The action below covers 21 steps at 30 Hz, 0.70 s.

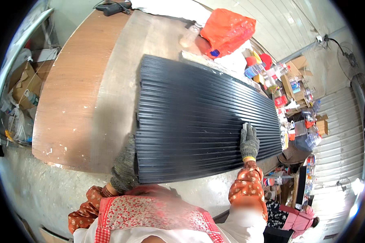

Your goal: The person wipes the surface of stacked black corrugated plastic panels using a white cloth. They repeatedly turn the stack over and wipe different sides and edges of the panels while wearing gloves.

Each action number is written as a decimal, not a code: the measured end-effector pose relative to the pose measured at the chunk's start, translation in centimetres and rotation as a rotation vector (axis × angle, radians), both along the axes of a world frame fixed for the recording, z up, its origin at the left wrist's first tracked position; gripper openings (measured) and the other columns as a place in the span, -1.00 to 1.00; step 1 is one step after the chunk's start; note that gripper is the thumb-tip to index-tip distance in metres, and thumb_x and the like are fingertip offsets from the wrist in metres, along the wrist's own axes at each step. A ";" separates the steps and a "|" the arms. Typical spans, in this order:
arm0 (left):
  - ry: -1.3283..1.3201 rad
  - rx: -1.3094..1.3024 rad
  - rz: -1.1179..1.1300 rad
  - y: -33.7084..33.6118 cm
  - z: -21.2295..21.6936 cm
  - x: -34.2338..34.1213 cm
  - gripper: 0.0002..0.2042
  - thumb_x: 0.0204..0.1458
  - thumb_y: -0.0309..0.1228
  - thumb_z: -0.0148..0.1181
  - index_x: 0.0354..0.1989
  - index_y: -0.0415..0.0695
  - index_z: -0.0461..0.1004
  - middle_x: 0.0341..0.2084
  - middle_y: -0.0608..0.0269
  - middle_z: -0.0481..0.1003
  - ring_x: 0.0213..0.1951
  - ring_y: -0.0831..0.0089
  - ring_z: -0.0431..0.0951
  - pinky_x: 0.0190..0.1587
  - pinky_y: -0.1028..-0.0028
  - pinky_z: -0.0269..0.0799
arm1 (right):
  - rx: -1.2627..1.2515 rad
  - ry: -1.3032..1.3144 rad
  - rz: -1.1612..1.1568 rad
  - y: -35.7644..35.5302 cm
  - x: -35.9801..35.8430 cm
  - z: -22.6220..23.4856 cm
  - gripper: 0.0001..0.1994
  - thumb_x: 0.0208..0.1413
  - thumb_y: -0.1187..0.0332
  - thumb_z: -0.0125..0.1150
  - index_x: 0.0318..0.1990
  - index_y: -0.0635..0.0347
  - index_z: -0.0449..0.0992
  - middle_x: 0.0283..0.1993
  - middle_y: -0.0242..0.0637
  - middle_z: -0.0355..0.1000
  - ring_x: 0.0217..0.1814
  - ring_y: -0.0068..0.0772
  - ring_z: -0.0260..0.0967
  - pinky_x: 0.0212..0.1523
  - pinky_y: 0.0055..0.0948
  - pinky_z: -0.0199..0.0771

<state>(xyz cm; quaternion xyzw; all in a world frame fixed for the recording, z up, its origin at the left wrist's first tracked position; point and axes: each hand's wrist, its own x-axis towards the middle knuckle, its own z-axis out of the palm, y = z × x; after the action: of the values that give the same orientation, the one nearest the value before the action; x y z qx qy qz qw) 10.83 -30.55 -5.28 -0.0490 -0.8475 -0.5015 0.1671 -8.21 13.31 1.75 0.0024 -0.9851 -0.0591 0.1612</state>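
A wide bundle of long black ribbed strips [198, 117] lies flat on the wooden table [73, 93], running from near me toward the far right. My left hand [123, 168], in a grey knit glove, presses against the near left end of the bundle. My right hand [249, 141], also gloved, rests flat on top of the strips near their right edge, fingers apart, with a small pale piece at the fingertips. Both sleeves are red with a floral print.
An orange plastic bag [227, 30] and a clear bottle [189, 36] sit at the far end of the table. A black device [113, 7] lies at the far left corner. Cardboard boxes [24, 83] stand on the left, cluttered goods on the right. Another person [296, 220] is at the lower right.
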 end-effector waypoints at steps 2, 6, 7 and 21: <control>0.011 -0.028 0.012 -0.1 0.0 0.2 -0.15 0.04 -0.26 0.31 0.44 -0.36 0.01 0.21 -0.23 0.36 0.20 -0.04 0.44 0.26 0.17 0.34 | 0.080 -0.084 -0.055 -3.8 0.2 -0.2 -0.54 0.37 -0.04 -0.11 0.32 -0.17 0.37 0.37 -0.23 0.32 0.31 0.15 0.31 0.19 0.08 0.35; -0.016 -0.058 0.009 -0.3 -0.7 0.6 -0.12 0.01 -0.24 0.32 0.44 -0.37 0.00 0.19 -0.26 0.38 0.18 -0.09 0.46 0.23 0.16 0.36 | 0.136 -0.053 0.628 -21.7 6.0 2.0 -0.67 0.29 0.06 0.02 0.15 -0.18 0.43 0.16 -0.36 0.35 0.39 -0.23 0.19 0.14 -0.02 0.27; -0.006 -0.056 0.003 -0.1 -0.6 0.5 -0.11 0.00 -0.23 0.33 0.44 -0.37 0.00 0.17 -0.28 0.39 0.17 -0.13 0.47 0.22 0.15 0.38 | 0.012 0.020 0.738 -25.2 7.1 1.1 -0.66 0.27 0.06 0.03 0.16 -0.21 0.42 0.20 -0.36 0.34 0.36 -0.27 0.21 0.19 0.02 0.19; 0.019 -0.061 -0.009 0.1 -0.5 -0.3 -0.02 -0.06 -0.10 0.39 0.42 -0.42 0.00 0.28 -0.25 0.29 0.29 -0.06 0.34 0.34 0.22 0.22 | 0.139 -0.058 0.278 -3.9 5.1 1.4 -0.59 0.40 0.08 -0.06 0.30 -0.08 0.40 0.36 -0.11 0.33 0.38 -0.03 0.29 0.24 0.02 0.31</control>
<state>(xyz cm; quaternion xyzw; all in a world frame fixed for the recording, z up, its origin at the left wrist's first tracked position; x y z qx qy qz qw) 10.53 -30.49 -5.82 -0.0626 -0.8606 -0.4755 0.1714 -3.10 9.37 3.11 0.1515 -0.9732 -0.1040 0.1385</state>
